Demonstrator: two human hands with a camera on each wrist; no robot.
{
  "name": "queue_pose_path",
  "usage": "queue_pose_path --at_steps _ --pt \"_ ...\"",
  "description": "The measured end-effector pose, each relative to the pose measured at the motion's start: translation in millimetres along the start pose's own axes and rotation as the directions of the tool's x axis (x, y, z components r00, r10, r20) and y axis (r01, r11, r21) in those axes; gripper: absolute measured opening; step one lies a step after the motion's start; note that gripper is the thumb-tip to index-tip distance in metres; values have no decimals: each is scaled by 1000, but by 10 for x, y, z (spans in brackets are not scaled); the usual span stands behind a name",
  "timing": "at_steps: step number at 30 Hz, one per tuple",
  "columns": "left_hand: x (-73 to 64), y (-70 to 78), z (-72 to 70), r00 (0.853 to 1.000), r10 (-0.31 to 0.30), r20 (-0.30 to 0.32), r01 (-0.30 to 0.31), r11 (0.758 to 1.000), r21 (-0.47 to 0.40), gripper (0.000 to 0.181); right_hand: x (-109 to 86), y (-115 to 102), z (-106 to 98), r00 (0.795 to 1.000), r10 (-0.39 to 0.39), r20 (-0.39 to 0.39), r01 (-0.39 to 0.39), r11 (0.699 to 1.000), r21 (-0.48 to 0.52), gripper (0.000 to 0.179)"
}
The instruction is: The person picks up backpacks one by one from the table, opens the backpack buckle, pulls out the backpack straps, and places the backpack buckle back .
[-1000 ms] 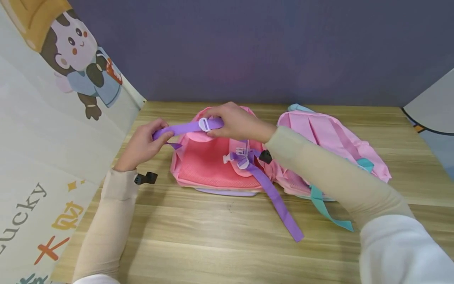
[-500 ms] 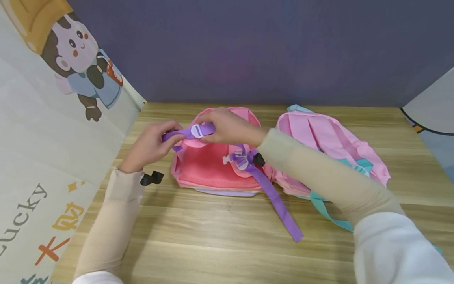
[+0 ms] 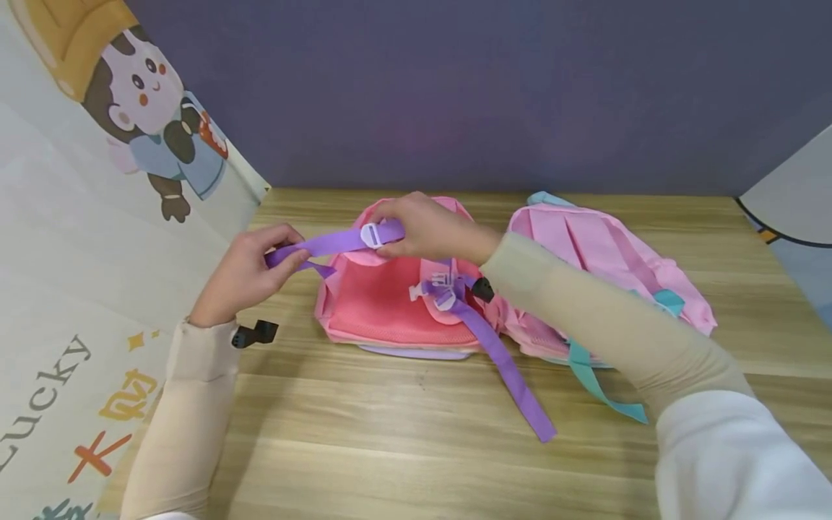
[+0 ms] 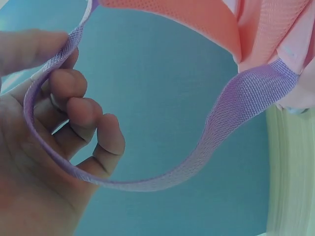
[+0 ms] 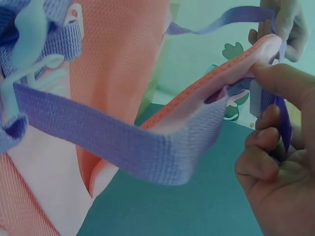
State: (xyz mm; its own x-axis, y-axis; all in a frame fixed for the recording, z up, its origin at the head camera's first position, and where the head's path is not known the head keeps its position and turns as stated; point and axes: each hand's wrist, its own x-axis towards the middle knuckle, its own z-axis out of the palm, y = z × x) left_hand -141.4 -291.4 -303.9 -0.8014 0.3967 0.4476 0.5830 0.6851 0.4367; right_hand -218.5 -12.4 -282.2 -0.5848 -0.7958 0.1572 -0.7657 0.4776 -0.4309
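Observation:
A pink backpack (image 3: pixel 377 303) lies with its coral mesh back panel up. My left hand (image 3: pixel 243 271) pinches a purple webbing strap (image 3: pixel 328 243) between thumb and fingers, left of the bag. In the left wrist view the webbing (image 4: pixel 142 185) sags in a loop from those fingers toward the bag. My right hand (image 3: pixel 438 230) grips the end of the padded shoulder strap (image 5: pixel 206 83) beside a white slider buckle (image 3: pixel 370 235), through which the webbing runs. In the right wrist view the fingers partly cover this buckle. The strap stretches between both hands, above the bag.
Another pink backpack (image 3: pixel 585 245) with teal straps (image 3: pixel 598 383) lies against it on the right. A second purple strap (image 3: pixel 507 368) trails onto the wooden table (image 3: pixel 390 448) from white buckles (image 3: pixel 444 289). A dark panel (image 3: pixel 481 94) stands behind, a printed wall (image 3: pixel 84 238) at left.
My left hand first came closer to the buckle, then drew back left, so more strap shows between the hands. My right hand shifted slightly left, then back right, still gripping the strap end.

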Motion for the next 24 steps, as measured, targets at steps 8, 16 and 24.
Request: queue_pose_path --at_steps 8,16,24 --pt "-69 -94 0 990 -95 106 96 995 -5 7 106 -19 135 999 12 41 -15 997 77 38" --pt "-68 -10 61 949 -187 255 192 981 4 33 289 -122 310 992 -31 122 25 998 54 36" --pt "37 109 391 948 -190 254 189 982 29 29 383 -142 413 985 -43 169 34 998 51 41"
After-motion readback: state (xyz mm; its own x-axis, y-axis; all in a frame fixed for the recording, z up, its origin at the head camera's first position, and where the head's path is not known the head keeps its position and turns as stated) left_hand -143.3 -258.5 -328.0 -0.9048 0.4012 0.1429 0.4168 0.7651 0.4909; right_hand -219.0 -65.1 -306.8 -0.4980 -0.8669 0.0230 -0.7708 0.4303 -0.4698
